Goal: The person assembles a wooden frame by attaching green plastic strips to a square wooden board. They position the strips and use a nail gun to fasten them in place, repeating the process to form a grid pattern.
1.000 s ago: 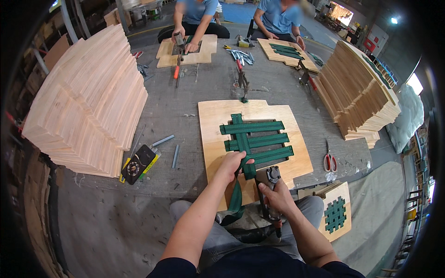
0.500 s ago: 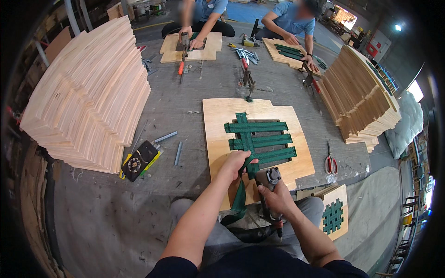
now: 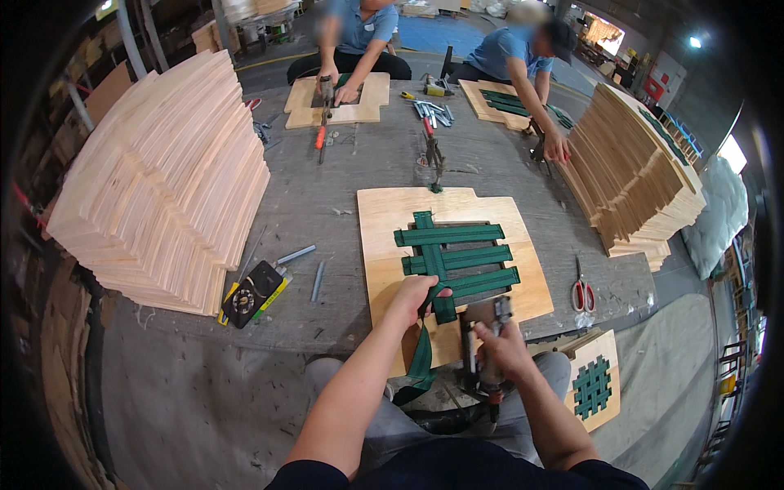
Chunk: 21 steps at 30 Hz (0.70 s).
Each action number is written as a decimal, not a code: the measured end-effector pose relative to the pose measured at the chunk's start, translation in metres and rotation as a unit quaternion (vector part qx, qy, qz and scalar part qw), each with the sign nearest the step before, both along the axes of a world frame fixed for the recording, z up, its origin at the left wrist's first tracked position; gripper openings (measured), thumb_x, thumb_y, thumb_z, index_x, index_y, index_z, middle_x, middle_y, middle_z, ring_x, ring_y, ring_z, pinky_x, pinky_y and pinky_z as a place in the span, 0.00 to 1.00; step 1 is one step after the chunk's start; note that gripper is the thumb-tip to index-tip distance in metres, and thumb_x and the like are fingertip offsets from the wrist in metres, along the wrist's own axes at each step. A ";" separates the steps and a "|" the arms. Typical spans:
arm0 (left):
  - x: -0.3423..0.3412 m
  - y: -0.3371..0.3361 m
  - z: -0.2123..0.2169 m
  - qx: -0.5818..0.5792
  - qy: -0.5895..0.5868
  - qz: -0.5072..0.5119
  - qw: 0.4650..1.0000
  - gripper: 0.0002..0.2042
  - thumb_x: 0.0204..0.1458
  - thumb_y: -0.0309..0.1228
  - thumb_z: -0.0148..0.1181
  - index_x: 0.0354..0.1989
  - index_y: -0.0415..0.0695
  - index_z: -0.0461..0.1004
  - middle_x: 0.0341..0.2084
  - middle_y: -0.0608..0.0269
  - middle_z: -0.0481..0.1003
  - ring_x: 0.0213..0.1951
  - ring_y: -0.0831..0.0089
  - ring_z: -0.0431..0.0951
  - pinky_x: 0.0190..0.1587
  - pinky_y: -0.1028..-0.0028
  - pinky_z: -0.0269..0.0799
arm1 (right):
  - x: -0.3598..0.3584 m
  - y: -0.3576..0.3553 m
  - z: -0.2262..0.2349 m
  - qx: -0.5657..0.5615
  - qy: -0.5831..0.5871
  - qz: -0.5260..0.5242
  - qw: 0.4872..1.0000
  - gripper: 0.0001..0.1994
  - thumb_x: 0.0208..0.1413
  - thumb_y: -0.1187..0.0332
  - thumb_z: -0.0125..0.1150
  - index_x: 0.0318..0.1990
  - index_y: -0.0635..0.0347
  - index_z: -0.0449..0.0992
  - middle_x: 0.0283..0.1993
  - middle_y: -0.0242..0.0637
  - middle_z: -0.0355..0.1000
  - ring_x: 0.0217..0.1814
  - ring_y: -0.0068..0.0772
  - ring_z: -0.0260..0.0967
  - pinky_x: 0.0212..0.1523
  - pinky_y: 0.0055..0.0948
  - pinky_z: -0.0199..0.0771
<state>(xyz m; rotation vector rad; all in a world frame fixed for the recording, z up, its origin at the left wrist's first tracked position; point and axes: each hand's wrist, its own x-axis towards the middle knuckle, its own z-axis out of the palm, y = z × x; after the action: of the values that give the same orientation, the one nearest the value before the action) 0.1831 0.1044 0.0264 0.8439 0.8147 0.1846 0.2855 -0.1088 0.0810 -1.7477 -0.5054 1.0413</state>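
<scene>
My left hand [image 3: 415, 298] is closed on a green webbing strap [image 3: 421, 359] at the near left of a wooden panel [image 3: 523, 282]; the strap's loose end hangs over the panel's near edge. Three green strips [image 3: 474, 260] run across the panel's opening, and one lengthwise strip [image 3: 424, 233] crosses them at the left. In my right hand [image 3: 506, 349] is an air staple gun [image 3: 490, 312], its head just right of the lengthwise strip's near end. Whether its nose touches the panel I cannot tell. A clamp [image 3: 434, 163] stands at the panel's far edge.
Tall stacks of wooden panels [image 3: 163, 188] [image 3: 645, 175] flank the table. Scissors [image 3: 582, 296] lie at right, a black-and-yellow tape measure [image 3: 255, 292] and staple strips [image 3: 317, 282] at left. A panel with woven straps [image 3: 592, 385] leans below right. Two co-workers [image 3: 359, 37] [image 3: 514, 57] sit opposite.
The staple gun in my right hand has moved slightly right, away from the lengthwise strip. My left hand keeps its hold. The right co-worker's hand has moved from their panel to a clamp beside the stack.
</scene>
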 end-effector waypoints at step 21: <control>-0.039 -0.136 0.010 0.536 0.193 -0.050 0.821 0.12 0.63 0.37 0.58 0.36 0.38 0.74 0.28 0.50 0.79 0.34 0.51 0.81 0.36 0.57 0.72 | 0.249 -0.048 -0.034 -0.188 -0.333 -0.072 0.921 0.34 0.54 0.37 0.65 0.34 0.68 0.84 0.32 0.55 0.80 0.40 0.52 0.82 0.44 0.46 0.79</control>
<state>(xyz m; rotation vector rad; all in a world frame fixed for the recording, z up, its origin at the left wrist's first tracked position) 0.1437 -0.0313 0.0360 2.0421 1.0353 0.4016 0.5344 -0.1571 0.0473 -2.4542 -0.6039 0.4272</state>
